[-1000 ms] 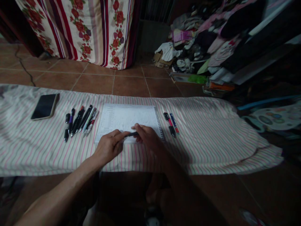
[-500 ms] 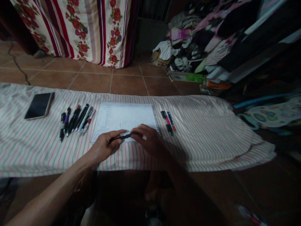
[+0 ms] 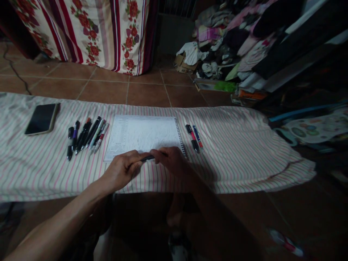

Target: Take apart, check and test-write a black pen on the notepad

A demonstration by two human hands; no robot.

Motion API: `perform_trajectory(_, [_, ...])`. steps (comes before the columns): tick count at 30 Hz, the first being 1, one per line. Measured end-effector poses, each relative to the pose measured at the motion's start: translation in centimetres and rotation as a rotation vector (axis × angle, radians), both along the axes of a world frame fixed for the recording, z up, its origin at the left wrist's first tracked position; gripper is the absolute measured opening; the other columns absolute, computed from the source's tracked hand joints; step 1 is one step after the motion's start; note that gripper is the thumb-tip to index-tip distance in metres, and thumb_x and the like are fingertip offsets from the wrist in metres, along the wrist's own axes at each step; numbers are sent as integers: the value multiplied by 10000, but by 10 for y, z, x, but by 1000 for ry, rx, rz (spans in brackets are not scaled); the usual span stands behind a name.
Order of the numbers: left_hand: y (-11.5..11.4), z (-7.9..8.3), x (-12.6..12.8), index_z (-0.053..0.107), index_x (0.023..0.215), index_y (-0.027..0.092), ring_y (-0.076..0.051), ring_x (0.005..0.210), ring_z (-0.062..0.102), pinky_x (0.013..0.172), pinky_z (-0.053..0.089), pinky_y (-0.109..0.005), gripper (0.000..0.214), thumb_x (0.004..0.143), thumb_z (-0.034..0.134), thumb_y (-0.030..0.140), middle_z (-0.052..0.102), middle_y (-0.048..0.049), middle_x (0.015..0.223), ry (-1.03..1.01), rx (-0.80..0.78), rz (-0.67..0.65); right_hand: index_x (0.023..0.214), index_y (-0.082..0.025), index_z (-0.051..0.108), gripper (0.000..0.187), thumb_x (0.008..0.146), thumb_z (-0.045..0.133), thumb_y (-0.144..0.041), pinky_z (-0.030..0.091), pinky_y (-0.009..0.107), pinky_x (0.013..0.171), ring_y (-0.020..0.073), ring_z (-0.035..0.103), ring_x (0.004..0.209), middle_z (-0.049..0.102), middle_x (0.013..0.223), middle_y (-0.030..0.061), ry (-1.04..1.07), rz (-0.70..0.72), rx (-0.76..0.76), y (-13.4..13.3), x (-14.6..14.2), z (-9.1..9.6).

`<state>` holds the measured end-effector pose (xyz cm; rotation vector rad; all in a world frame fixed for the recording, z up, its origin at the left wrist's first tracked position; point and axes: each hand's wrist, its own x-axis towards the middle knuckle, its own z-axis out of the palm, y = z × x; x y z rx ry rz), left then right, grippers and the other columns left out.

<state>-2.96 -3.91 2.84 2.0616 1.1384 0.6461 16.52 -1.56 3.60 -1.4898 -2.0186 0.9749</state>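
Head view's pretty dim, and both ends of the black pen (image 3: pixel 147 158) are covered up, so I can't make out tip or cap. My right forearm (image 3: pixel 205 199) is mostly lost in shadow. Left grip (image 3: pixel 122 169) reaches in from lower left, right grip (image 3: pixel 172 159) from lower right, both clamped on the pen near frame centre, by the spiral notebook's (image 3: pixel 149 132) lower edge. Visible bit's slim, slightly tilted, right end higher.
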Motion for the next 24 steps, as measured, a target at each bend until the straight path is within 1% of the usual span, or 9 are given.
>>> perform_trajectory(4, [2, -4, 2, 581, 1190, 231, -140, 724, 549, 679, 412, -261, 352, 883, 411, 256, 564, -7, 758, 5, -41, 35, 469, -155, 584, 578, 839, 400, -560, 335, 222, 485, 69, 412, 370, 415, 360, -36, 50, -4, -127, 7, -1, -5])
perform_trajectory(6, [4, -11, 4, 602, 1160, 225, -142, 708, 540, 664, 411, -264, 342, 863, 436, 265, 571, -10, 753, -55, -86, 86, 509, -150, 599, 591, 836, 375, -588, 352, 221, 473, 72, 438, 370, 461, 387, -25, 85, 0, -162, 11, 0, -10])
perform_trajectory(8, [6, -19, 5, 622, 1124, 201, -123, 624, 506, 578, 397, -248, 335, 842, 465, 288, 573, -13, 734, -185, -219, 145, 620, -139, 641, 563, 839, 374, -584, 375, 225, 473, 90, 495, 409, 530, 453, -5, 127, -28, -171, 15, 0, -15])
perform_trajectory(10, [8, -24, 6, 614, 1119, 150, -89, 493, 411, 470, 331, -226, 369, 810, 508, 321, 530, 9, 626, -370, -419, 231, 856, -141, 666, 444, 825, 460, -533, 416, 235, 509, 115, 565, 512, 620, 616, 20, 197, -61, -92, 16, 0, -17])
perform_trajectory(13, [12, -22, 6, 619, 1099, 97, -63, 446, 340, 438, 259, -209, 416, 747, 588, 316, 452, 46, 518, -520, -611, 295, 1091, -196, 589, 350, 785, 609, -365, 468, 285, 711, 159, 605, 806, 642, 940, 56, 247, 20, 229, 15, 0, -15])
perform_trajectory(15, [13, -17, 5, 640, 1059, 89, -59, 446, 346, 440, 248, -208, 407, 717, 622, 309, 451, 50, 502, -559, -654, 286, 1031, -204, 600, 242, 796, 610, -264, 442, 322, 817, 175, 568, 914, 622, 979, 60, 183, 147, 426, 13, 0, -13])
perform_trajectory(17, [13, -12, 3, 653, 1030, 91, -58, 458, 368, 450, 254, -213, 386, 711, 629, 307, 491, 35, 535, -573, -685, 263, 929, -192, 608, 112, 827, 563, -203, 437, 328, 821, 173, 556, 889, 613, 901, 56, 108, 220, 519, 12, -1, -12])
perform_trajectory(20, [12, -9, 1, 641, 1036, 87, -58, 471, 378, 462, 262, -221, 377, 733, 608, 308, 520, 19, 580, -549, -699, 232, 856, -175, 605, 93, 855, 512, -171, 454, 303, 763, 160, 553, 821, 586, 846, 56, 69, 233, 554, 11, -2, -12])
perform_trajectory(24, [11, -9, 1, 592, 1055, 97, -62, 467, 380, 459, 278, -223, 355, 764, 576, 299, 490, 39, 570, -485, -629, 193, 851, -177, 620, 106, 858, 514, -180, 463, 281, 732, 148, 564, 797, 575, 837, 48, 72, 231, 529, 11, -4, -14])
